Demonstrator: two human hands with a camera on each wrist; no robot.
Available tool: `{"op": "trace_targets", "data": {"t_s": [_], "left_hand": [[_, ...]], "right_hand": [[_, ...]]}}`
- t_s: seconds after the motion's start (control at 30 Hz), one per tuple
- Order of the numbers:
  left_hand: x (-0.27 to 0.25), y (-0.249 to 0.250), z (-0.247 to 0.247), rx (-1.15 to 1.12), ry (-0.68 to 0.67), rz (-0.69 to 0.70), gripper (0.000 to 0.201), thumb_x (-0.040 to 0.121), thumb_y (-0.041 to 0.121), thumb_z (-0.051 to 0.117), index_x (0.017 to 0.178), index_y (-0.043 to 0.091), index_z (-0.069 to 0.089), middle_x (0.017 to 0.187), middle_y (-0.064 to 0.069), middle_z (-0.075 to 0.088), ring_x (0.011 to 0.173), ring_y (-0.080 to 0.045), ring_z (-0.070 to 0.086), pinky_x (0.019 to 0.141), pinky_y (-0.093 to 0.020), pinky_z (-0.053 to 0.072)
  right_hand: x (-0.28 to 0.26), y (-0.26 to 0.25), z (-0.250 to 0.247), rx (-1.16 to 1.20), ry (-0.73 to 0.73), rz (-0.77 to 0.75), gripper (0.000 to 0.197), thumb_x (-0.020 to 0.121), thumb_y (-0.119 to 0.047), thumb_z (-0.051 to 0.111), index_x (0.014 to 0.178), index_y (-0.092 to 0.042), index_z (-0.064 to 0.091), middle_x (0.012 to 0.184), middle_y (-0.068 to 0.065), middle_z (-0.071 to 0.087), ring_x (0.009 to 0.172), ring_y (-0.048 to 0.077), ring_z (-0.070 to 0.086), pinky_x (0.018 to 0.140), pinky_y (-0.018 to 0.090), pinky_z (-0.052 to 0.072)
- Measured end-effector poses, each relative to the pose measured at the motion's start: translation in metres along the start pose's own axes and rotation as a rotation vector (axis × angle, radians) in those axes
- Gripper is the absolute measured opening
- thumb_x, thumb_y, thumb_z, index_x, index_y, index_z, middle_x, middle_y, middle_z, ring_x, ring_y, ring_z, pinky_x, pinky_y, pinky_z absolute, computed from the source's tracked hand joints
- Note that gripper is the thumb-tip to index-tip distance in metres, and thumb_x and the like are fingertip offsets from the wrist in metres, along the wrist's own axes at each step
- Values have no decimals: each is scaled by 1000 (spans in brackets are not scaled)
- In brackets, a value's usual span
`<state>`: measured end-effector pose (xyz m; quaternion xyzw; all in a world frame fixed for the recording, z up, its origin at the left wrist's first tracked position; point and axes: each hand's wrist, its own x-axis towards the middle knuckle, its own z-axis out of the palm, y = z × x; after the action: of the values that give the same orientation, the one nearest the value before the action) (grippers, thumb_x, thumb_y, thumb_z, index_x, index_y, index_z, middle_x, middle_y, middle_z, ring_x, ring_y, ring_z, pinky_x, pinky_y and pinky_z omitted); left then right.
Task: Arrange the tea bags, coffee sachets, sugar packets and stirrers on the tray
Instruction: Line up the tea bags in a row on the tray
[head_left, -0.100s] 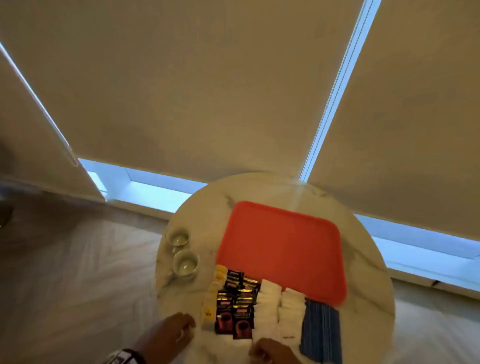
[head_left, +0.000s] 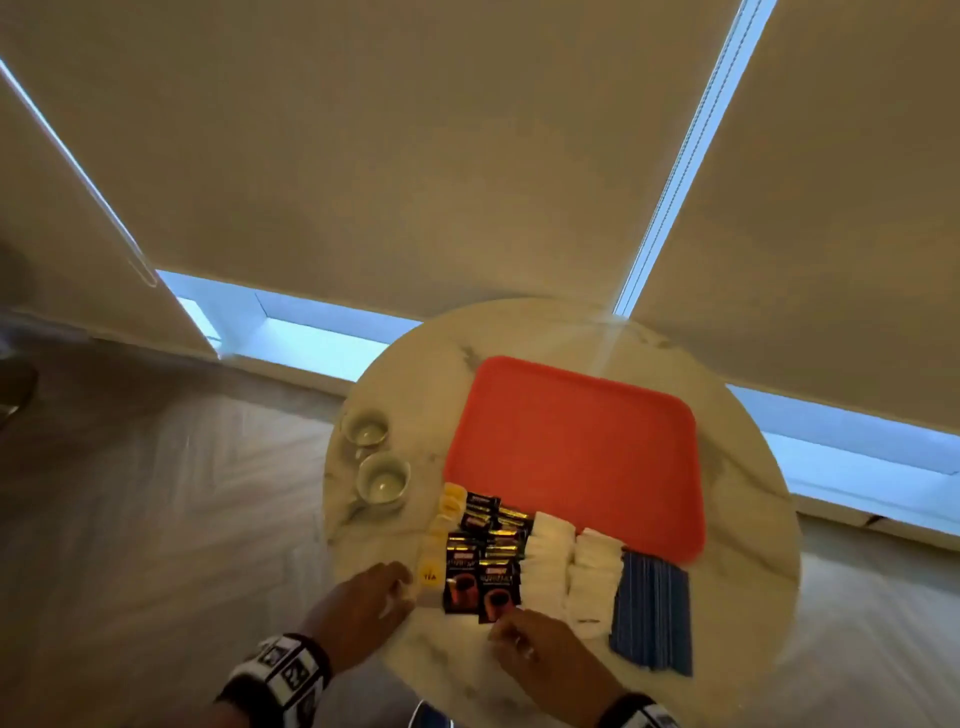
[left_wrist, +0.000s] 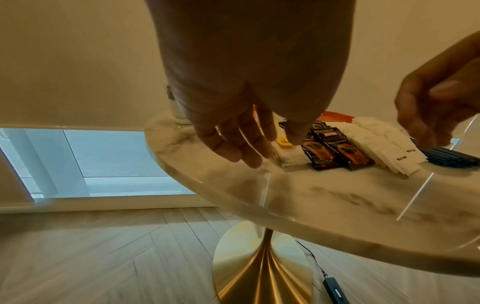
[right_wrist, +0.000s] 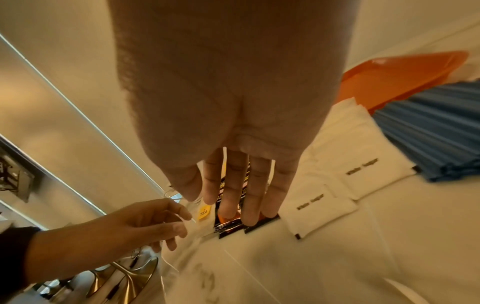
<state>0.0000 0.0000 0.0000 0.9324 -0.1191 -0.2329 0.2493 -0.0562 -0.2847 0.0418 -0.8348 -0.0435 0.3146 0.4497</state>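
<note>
An empty red tray (head_left: 571, 447) lies on the round marble table (head_left: 737, 525). In front of it, left to right, are tea bags with yellow tags (head_left: 435, 545), black coffee sachets (head_left: 480, 566), white sugar packets (head_left: 569, 566) and blue stirrers (head_left: 652, 613). My left hand (head_left: 400, 587) reaches in from the left, its loose fingers (right_wrist: 182, 226) at the edge of the nearest tea bag (right_wrist: 203, 214). My right hand (right_wrist: 241, 209) hovers with straight fingers over the front coffee sachets (right_wrist: 231, 226) and holds nothing.
Two white cups (head_left: 383, 479) stand at the table's left edge, beyond my left hand. The table has a gold pedestal base (left_wrist: 262, 267) on a wood floor, with a dark cable (left_wrist: 332, 292) beside it. Drawn window blinds (head_left: 415, 156) hang behind the table.
The head view has tipped down a little. Both hands show further into the frame, slightly closer to the front row of packets.
</note>
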Motion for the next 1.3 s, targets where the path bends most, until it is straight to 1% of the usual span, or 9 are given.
{"op": "trace_targets", "data": {"t_s": [0.2,0.37,0.47,0.6,0.7,0.83,1.03,1.13,1.3], "left_hand": [[19,8,20,-40,37,-135,25,89,58,52,99,36,47,92,14,58,83,-10,58,72,-29,47],[24,8,25,-72,90,-129,25,92,55,53,84,32,47,78,10,57,74,-9,55,65,-29,46],[24,3,23,-121,91,-118,21,92,50,57,85,32,48,79,11,56,74,-7,54,65,-28,45],[22,-2,17,-158,73,-74,12,94,38,57,88,28,53,84,9,55,78,-9,53,67,-25,41],[17,-4,9,-173,87,-29,10,95,33,60,92,24,59,91,6,56,82,-10,53,73,-26,43],[12,-8,-2,-164,78,55,10,95,28,60,102,22,64,96,8,62,86,-9,56,79,-25,47],[22,-10,-5,-101,-21,121,13,95,25,61,104,19,67,93,3,70,82,-10,60,71,-16,41],[23,-12,-5,-117,-14,101,12,93,24,61,103,20,67,93,7,69,83,-10,62,69,-7,37],[32,-11,-9,-205,70,-17,15,94,34,59,102,22,64,89,11,64,83,-8,60,70,-17,42]], "right_hand": [[32,-5,20,45,59,-6,12,101,-31,53,100,-27,64,101,-10,65,92,5,59,84,23,48],[49,-13,28,37,110,10,17,102,-25,54,106,-17,67,104,-3,69,93,6,61,81,14,45],[55,-15,30,52,125,21,16,101,-23,55,103,-12,67,102,0,70,90,8,63,80,16,46],[62,-17,32,58,167,38,14,100,-16,54,99,-10,67,98,-7,67,85,-5,58,75,8,41],[66,-21,33,97,203,17,6,96,-15,60,100,-14,64,93,-3,68,76,0,58,73,16,45],[76,-32,37,115,229,16,20,87,-19,72,103,-17,59,90,4,61,70,6,53,68,18,45],[104,-29,51,26,286,-24,16,91,-24,70,86,-19,55,83,-2,56,72,9,50,66,24,38],[108,-25,53,-36,290,-16,21,94,-19,65,80,-23,50,75,-9,52,69,5,47,65,22,33],[101,-21,54,-53,275,-32,12,95,-21,62,87,-13,58,83,1,60,76,18,56,69,34,46]]}}
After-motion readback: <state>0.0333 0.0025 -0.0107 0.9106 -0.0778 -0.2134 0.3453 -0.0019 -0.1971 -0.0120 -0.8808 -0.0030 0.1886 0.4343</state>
